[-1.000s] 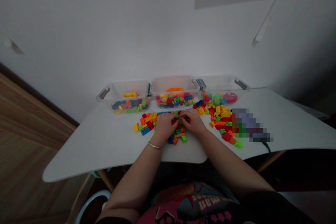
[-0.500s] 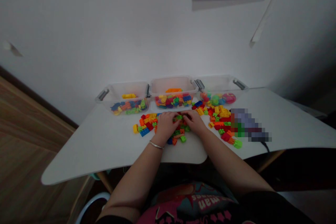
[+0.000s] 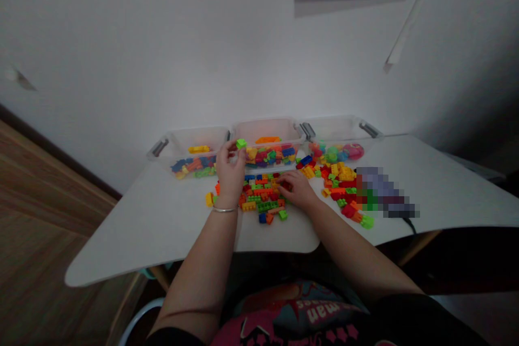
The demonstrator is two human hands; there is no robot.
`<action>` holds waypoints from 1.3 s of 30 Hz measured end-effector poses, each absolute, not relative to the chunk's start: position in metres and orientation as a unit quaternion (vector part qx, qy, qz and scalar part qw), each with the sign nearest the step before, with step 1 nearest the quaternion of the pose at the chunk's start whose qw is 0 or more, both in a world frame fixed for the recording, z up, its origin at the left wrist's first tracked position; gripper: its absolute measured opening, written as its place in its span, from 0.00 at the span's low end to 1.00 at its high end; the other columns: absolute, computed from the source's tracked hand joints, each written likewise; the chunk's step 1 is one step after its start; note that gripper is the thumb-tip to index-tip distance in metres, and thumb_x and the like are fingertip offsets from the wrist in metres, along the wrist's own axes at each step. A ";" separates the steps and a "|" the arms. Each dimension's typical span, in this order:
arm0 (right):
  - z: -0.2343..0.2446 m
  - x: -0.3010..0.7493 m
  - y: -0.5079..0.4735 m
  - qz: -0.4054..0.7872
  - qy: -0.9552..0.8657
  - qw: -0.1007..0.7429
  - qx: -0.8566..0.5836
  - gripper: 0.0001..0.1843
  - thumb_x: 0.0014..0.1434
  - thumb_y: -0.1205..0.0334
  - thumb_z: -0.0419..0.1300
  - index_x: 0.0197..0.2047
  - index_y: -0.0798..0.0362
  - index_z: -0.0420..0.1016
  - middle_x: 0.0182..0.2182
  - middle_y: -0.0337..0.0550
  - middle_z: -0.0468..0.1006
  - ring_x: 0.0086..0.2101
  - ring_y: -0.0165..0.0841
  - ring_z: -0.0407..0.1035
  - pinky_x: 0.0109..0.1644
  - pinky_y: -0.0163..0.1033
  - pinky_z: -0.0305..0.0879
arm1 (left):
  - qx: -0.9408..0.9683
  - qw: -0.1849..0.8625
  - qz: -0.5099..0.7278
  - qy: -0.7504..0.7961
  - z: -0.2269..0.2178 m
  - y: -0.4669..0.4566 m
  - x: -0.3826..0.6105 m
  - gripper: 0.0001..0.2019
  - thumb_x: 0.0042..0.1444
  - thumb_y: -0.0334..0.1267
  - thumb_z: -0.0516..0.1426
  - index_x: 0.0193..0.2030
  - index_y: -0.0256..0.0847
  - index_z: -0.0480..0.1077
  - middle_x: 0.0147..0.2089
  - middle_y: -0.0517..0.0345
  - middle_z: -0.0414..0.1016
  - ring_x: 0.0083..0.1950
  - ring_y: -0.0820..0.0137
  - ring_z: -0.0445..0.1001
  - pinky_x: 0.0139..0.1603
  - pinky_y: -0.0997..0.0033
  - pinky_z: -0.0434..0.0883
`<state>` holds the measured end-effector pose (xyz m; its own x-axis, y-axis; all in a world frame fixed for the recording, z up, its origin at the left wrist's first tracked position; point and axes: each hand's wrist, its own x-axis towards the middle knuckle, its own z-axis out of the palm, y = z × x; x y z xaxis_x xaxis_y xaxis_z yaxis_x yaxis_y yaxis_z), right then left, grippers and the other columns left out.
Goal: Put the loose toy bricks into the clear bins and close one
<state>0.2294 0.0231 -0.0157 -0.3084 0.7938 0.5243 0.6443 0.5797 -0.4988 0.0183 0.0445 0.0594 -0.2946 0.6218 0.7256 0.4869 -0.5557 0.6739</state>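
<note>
Raised before the gap between the left and middle bins, my left hand point(image 3: 230, 170) pinches a light green toy brick point(image 3: 241, 144) between thumb and fingertips. A silver bangle circles that wrist. My right hand point(image 3: 299, 189) rests at the right side of a heap of coloured toy bricks point(image 3: 264, 192), thumb and fingers a little apart around the bricks there. Red, orange, green and blue pieces make up this heap, which lies on the white table point(image 3: 162, 238). My left hand and wrist hide part of its left side.
Along the wall stand three clear bins: a left bin point(image 3: 194, 135) and a middle bin point(image 3: 267, 125) with bricks, and a right bin point(image 3: 338, 127) with rounder toys. More loose bricks point(image 3: 344, 175) lie to the right, beside a pixelated item point(image 3: 383, 192) with a cord.
My left hand has lifted from the heap, up and to the left, carrying the light green brick. My right hand stays at the heap, its fingers now apart from the left hand.
</note>
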 end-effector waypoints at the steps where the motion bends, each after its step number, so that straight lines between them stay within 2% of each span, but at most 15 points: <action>1: -0.016 0.229 0.023 0.098 -0.803 0.382 -0.447 0.08 0.54 0.64 0.62 0.39 0.50 0.78 0.40 0.47 0.79 0.44 0.41 0.69 0.51 0.49 0.65 | 0.580 0.059 0.668 0.463 0.066 0.053 0.016 0.13 0.59 0.42 0.57 0.49 0.40 0.69 0.44 0.53 0.75 0.44 0.69 0.74 0.47 0.68 0.71; 4: -0.017 0.229 0.023 0.094 -0.802 0.386 -0.447 0.08 0.54 0.65 0.62 0.38 0.50 0.78 0.40 0.47 0.79 0.44 0.41 0.69 0.52 0.49 0.65 | 0.588 0.075 0.672 0.444 0.084 0.079 0.013 0.12 0.59 0.40 0.57 0.48 0.40 0.68 0.45 0.53 0.75 0.46 0.70 0.75 0.50 0.69 0.71; 7: -0.019 0.228 0.023 0.090 -0.798 0.389 -0.451 0.07 0.54 0.65 0.61 0.38 0.50 0.78 0.40 0.47 0.79 0.43 0.40 0.69 0.51 0.48 0.65 | 0.645 0.076 0.608 0.456 0.096 0.099 0.013 0.12 0.56 0.37 0.59 0.47 0.39 0.69 0.44 0.53 0.76 0.46 0.70 0.75 0.51 0.70 0.71; 10: -0.019 0.227 0.023 0.086 -0.798 0.391 -0.451 0.06 0.55 0.64 0.61 0.37 0.51 0.78 0.40 0.47 0.79 0.43 0.40 0.69 0.52 0.49 0.65 | 0.656 0.062 0.530 0.534 0.100 0.110 0.017 0.13 0.55 0.35 0.58 0.47 0.37 0.72 0.42 0.51 0.78 0.44 0.68 0.76 0.49 0.69 0.71; 14: -0.019 0.228 0.023 0.091 -0.803 0.387 -0.445 0.07 0.54 0.65 0.61 0.38 0.51 0.78 0.40 0.46 0.79 0.44 0.40 0.69 0.52 0.48 0.64 | 0.660 0.032 0.423 0.621 0.103 0.115 0.023 0.14 0.55 0.37 0.58 0.47 0.38 0.75 0.43 0.50 0.80 0.45 0.64 0.76 0.49 0.67 0.70; 18: -0.019 0.228 0.024 0.092 -0.800 0.387 -0.449 0.07 0.54 0.65 0.61 0.38 0.50 0.78 0.40 0.46 0.79 0.44 0.40 0.69 0.52 0.48 0.64 | 0.683 0.017 0.347 0.643 0.107 0.115 0.027 0.15 0.55 0.38 0.57 0.48 0.39 0.77 0.45 0.50 0.81 0.46 0.63 0.77 0.49 0.67 0.70; 22: -0.019 0.228 0.023 0.089 -0.800 0.389 -0.449 0.07 0.54 0.65 0.61 0.37 0.50 0.78 0.40 0.46 0.78 0.43 0.40 0.69 0.52 0.48 0.64 | 0.695 -0.001 0.305 0.651 0.110 0.115 0.032 0.14 0.55 0.41 0.58 0.46 0.41 0.78 0.43 0.49 0.81 0.46 0.59 0.78 0.49 0.63 0.71; 27: -0.018 0.228 0.023 0.089 -0.799 0.388 -0.450 0.07 0.54 0.65 0.61 0.37 0.49 0.78 0.40 0.46 0.78 0.44 0.39 0.69 0.52 0.48 0.65 | 0.687 -0.004 0.345 0.640 0.104 0.116 0.035 0.18 0.55 0.39 0.58 0.52 0.40 0.75 0.44 0.47 0.81 0.45 0.57 0.77 0.50 0.57 0.70; 30: -0.019 0.228 0.023 0.091 -0.801 0.385 -0.449 0.07 0.54 0.65 0.61 0.38 0.49 0.78 0.40 0.45 0.79 0.44 0.39 0.69 0.52 0.48 0.65 | 0.702 0.015 0.424 0.573 0.099 0.115 0.030 0.22 0.57 0.39 0.57 0.59 0.41 0.69 0.50 0.49 0.79 0.45 0.62 0.77 0.52 0.59 0.69; 32: -0.019 0.228 0.023 0.089 -0.801 0.385 -0.450 0.08 0.54 0.65 0.61 0.38 0.49 0.78 0.40 0.45 0.78 0.44 0.39 0.69 0.52 0.48 0.65 | 0.713 0.016 0.476 0.514 0.097 0.111 0.024 0.23 0.59 0.38 0.55 0.61 0.40 0.66 0.54 0.47 0.76 0.49 0.63 0.75 0.55 0.60 0.68; 35: -0.020 0.228 0.023 0.087 -0.801 0.382 -0.452 0.07 0.54 0.64 0.62 0.38 0.49 0.78 0.41 0.46 0.78 0.44 0.40 0.69 0.52 0.48 0.65 | 0.703 -0.041 0.523 0.480 0.097 0.095 0.016 0.21 0.59 0.36 0.54 0.59 0.38 0.66 0.57 0.46 0.73 0.57 0.61 0.68 0.61 0.58 0.62; 39: -0.019 0.227 0.023 0.087 -0.801 0.381 -0.454 0.08 0.53 0.65 0.62 0.38 0.50 0.78 0.40 0.46 0.78 0.44 0.40 0.69 0.51 0.48 0.65 | 0.648 -0.109 0.528 0.538 0.092 0.058 0.011 0.15 0.57 0.36 0.54 0.51 0.37 0.70 0.50 0.46 0.74 0.55 0.57 0.66 0.61 0.53 0.60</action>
<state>0.2274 0.0233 -0.0193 -0.2983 0.7930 0.5312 0.6600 0.5734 -0.4854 0.0109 0.0582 0.0921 -0.1378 0.5821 0.8014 0.8123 -0.3966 0.4277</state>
